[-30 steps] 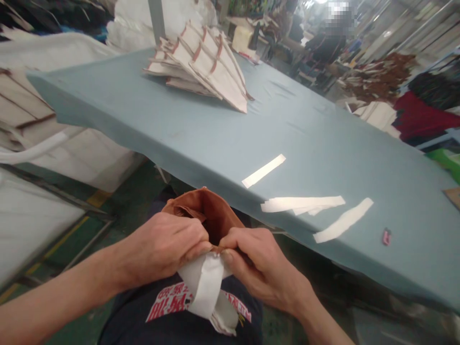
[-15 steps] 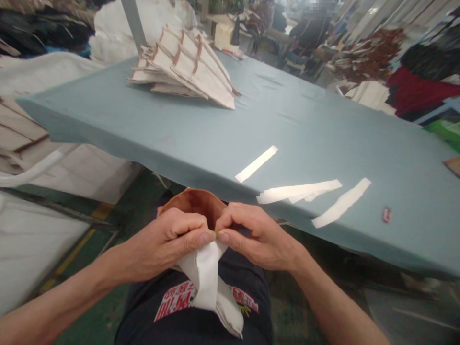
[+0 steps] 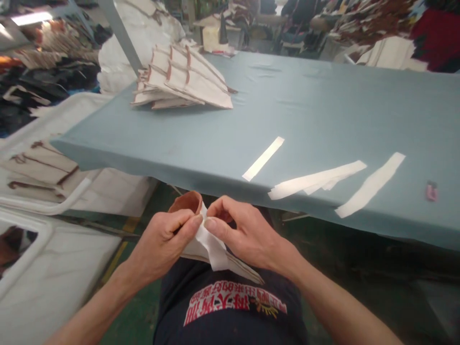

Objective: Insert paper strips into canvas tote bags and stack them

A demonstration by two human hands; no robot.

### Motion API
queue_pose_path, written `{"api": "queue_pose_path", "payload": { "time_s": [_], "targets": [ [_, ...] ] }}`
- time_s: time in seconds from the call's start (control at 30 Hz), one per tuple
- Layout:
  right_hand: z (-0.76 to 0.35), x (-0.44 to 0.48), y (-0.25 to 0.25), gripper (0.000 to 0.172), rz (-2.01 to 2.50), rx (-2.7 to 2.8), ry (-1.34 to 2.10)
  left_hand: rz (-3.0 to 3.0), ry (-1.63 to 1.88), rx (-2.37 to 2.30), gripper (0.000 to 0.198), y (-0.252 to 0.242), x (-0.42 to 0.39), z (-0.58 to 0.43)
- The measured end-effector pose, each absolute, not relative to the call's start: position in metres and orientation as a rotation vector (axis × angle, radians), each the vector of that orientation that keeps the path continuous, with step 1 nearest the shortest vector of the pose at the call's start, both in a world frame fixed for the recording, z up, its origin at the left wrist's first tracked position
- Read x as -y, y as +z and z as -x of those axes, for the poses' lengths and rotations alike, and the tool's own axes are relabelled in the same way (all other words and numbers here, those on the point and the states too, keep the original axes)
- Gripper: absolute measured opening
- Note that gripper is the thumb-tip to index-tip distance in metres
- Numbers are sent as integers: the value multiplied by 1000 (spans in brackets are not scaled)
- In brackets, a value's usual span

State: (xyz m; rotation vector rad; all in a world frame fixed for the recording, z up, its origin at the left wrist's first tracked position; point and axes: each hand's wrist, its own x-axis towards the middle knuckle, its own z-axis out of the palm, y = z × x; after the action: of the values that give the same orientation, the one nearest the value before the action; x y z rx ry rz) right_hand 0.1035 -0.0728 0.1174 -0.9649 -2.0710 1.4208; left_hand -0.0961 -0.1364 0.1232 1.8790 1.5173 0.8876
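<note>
My left hand is closed, thumb on top, on the edge of a curled piece that is brown on the inside and off-white on its other face. A white strip hangs down from that edge. My right hand pinches the strip near its upper end, thumb and forefinger close to the left thumb. The off-white part of the piece reaches right below my hands, over a dark apron with red lettering. The fingers hide where strip and edge meet.
A blue-green covered table stands ahead. On it lie a single white strip, several overlapping strips, a wider strip, a small pink object and stacked off-white pieces with brown edging. White bins stand at left.
The view has turned, so the table looks more level. The hanging strip's lower end now lies higher, and the brown opening has narrowed. My right fingertips have moved slightly left and up.
</note>
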Motion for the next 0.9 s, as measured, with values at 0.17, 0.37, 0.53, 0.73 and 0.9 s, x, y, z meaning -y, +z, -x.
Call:
{"api": "queue_pose_path", "payload": {
  "time_s": [0.17,0.37,0.53,0.73,0.9],
  "targets": [
    [-102,84,99,35,1133,1940,1767,-1842,912,-1539,42,113,137,92],
    [-105,99,66,34,913,1456,2261,-1713,943,-1625,44,101,143,89],
    [-115,114,72,16,1204,1727,1923,-1574,965,-1702,46,97,146,92],
    [-119,118,75,12,1084,1883,1574,-1615,923,-1668,47,105,145,90],
    [-125,123,64,10,944,2061,1349,-1732,849,-1594,41,111,146,89]
  ]
}}
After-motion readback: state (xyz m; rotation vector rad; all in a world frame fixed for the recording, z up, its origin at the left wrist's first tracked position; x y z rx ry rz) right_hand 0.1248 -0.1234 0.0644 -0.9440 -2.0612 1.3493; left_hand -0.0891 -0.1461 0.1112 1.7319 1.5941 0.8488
